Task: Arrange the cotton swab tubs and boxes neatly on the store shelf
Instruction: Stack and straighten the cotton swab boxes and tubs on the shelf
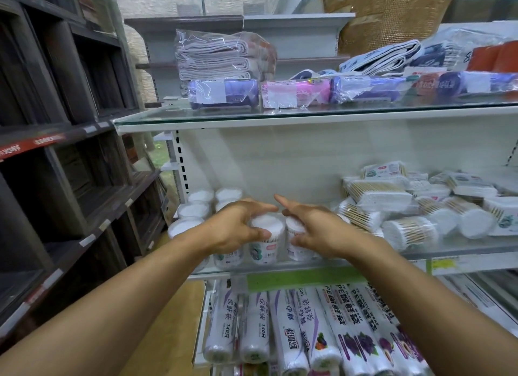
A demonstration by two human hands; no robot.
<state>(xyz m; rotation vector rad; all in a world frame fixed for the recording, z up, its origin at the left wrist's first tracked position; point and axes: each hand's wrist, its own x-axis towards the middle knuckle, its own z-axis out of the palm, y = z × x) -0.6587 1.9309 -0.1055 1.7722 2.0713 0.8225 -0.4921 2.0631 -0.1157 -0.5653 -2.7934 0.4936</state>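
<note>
Several round cotton swab tubs stand upright at the left of the glass middle shelf (462, 248). My left hand (234, 227) grips one upright tub (265, 237) at the shelf's front, thumb on its near side. My right hand (314, 227) curls around the neighbouring tub (297, 240) just to its right. More upright tubs (196, 207) stand in rows behind and to the left. On the right of the shelf lies a loose heap of swab boxes (381, 190) and toppled tubs (409, 231).
The glass shelf above (308, 113) holds plastic-wrapped rolls and folded cloth packs. Below, rolls of plastic wrap bags (308, 328) fill the lower shelf. Dark wooden shelving (56, 151) stands close on the left.
</note>
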